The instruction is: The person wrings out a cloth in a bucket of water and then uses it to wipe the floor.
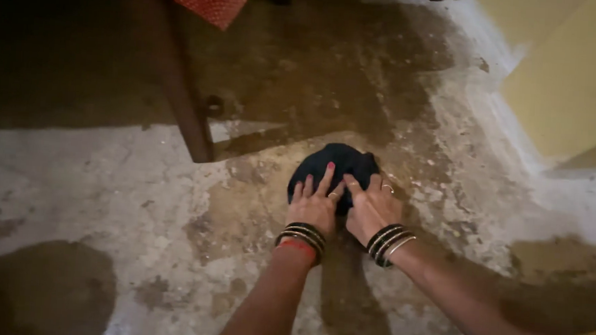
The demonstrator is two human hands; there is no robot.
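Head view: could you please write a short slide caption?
Left hand and right hand press a dark cloth on a wet concrete floor.

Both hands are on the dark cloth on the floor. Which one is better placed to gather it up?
Probably left: the left hand lies spread flat across the dark cloth, fingers reaching further over it. The right hand covers only its near edge.

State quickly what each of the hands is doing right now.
Left hand: open, fingers spread, pressing flat on the dark cloth bundle.
Right hand: open, flat on the same bundle.
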